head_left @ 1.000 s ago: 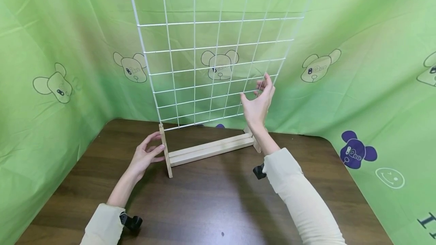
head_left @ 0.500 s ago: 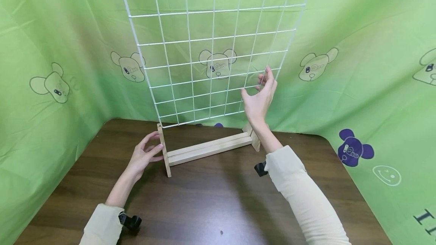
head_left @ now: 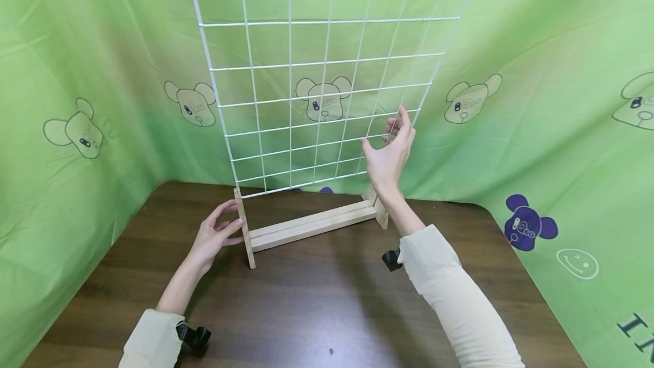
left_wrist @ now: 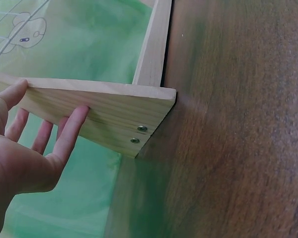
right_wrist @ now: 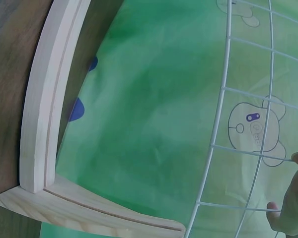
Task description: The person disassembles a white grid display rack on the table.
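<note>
A white wire grid panel [head_left: 327, 64] stands above a pale wooden stand [head_left: 314, 226] in the head view. My right hand [head_left: 388, 155] holds the grid near its lower right side, the thumb apart from the fingers. In the right wrist view, that hand [right_wrist: 293, 198] shows only partly at the wires. My left hand [head_left: 210, 237] touches the stand's left side board [head_left: 245, 229]; in the left wrist view its fingertips rest on the board's outer face [left_wrist: 109, 116], by two screw heads. The grid's lower left corner meets the top of this board.
The stand rests on a dark brown wooden table [head_left: 306, 311]. Behind and on both sides hangs a green curtain [head_left: 552, 129] printed with cartoon heads. Black camera mounts [head_left: 193, 335] sit at the wrists, below cream sleeves [head_left: 449, 294].
The grid and right hand first rise slightly in view, then sink back a little, the grid's top right corner dropping more. The left hand stays at the side board.
</note>
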`<state>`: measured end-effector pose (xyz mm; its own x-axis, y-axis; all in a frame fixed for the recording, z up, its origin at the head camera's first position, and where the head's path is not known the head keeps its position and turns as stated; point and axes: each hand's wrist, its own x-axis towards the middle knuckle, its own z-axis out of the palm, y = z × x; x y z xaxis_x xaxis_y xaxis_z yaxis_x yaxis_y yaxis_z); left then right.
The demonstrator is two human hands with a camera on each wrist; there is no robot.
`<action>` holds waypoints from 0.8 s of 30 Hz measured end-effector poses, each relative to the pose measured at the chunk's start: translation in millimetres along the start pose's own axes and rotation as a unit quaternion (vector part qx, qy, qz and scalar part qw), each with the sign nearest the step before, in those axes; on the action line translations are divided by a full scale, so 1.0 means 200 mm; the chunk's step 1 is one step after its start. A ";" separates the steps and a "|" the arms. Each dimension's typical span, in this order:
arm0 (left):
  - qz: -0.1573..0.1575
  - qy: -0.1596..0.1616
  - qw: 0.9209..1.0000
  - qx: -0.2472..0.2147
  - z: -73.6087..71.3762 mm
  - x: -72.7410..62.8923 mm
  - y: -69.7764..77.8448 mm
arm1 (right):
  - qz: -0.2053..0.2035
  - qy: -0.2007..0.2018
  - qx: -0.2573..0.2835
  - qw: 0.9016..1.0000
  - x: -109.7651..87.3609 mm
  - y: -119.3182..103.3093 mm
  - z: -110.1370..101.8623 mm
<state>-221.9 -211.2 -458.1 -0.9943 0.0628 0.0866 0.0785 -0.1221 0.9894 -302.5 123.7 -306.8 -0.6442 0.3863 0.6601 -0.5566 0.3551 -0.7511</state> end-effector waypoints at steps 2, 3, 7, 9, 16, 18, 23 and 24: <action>0.000 0.001 1.000 0.000 0.00 0.00 0.00 | 0.001 0.000 0.001 1.000 -0.01 0.00 -0.01; 0.000 0.001 1.000 0.001 0.00 -0.01 0.00 | 0.002 0.000 0.001 1.000 -0.01 0.00 -0.01; -0.003 0.001 1.000 0.002 0.01 -0.01 0.01 | 0.002 0.001 0.003 1.000 -0.02 0.01 -0.02; -0.003 0.001 1.000 0.003 0.01 -0.01 0.02 | -0.001 0.002 0.003 1.000 -0.02 0.02 -0.03; 0.013 0.000 1.000 0.014 0.01 0.00 0.02 | 0.001 0.004 -0.002 1.000 -0.04 0.05 -0.05; 0.018 0.001 1.000 0.016 0.01 0.00 0.01 | 0.004 0.001 -0.009 1.000 -0.04 0.07 -0.06; 0.023 0.008 0.999 0.031 0.00 0.01 0.02 | 0.026 -0.008 -0.009 1.000 -0.07 0.08 -0.09; 0.025 0.009 0.999 0.033 -0.01 0.01 0.02 | 0.031 -0.010 -0.009 0.999 -0.08 0.09 -0.10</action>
<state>-224.7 -212.9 -454.5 -0.9902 0.0396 0.1340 0.1316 -0.0580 0.9896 -291.8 140.2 -330.7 -0.6870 0.3914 0.6122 -0.5061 0.3468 -0.7897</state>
